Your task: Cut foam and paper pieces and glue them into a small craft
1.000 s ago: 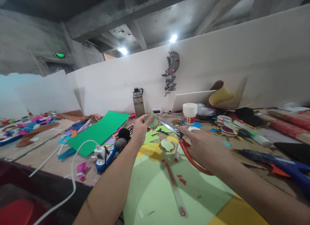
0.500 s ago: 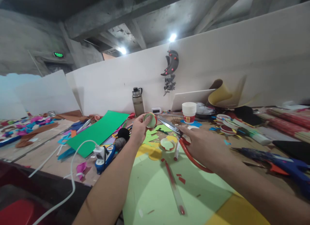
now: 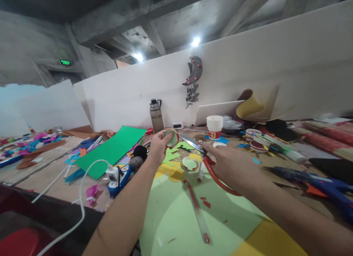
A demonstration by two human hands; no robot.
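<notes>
Cutting posture at the counter (image 3: 57,174), as I read it remotely through the head camera. I have the left hand (image 3: 159,146) raised above the clutter, its grip clamped on a small round piece (image 3: 172,138), with a pale green face and a red edge; the thumb lies across the face, probably so that the piece stays steady while its right-hand edge is left free. I have the right hand (image 3: 234,166) at the near right, its grip wrapped round the orange handles of the scissors (image 3: 193,143); part of the loop shows below the palm. The scissors' long axis runs obliquely, from the handles at the near right to tips that point leftward and away from the wearer, at the round piece. The tips lie just beside its edge; I cannot tell whether they touch, nor how far the blades are parted. The round piece, being a disc, has no evident long axis; its green face is turned toward the wearer. Below, a similar cut piece (image 3: 189,163) lies face up near a marker (image 3: 201,172), while a red pen (image 3: 198,214) rests lengthwise on the pale green sheet (image 3: 165,215) beside red scraps (image 3: 206,204), presumably set there for easy reach.
</notes>
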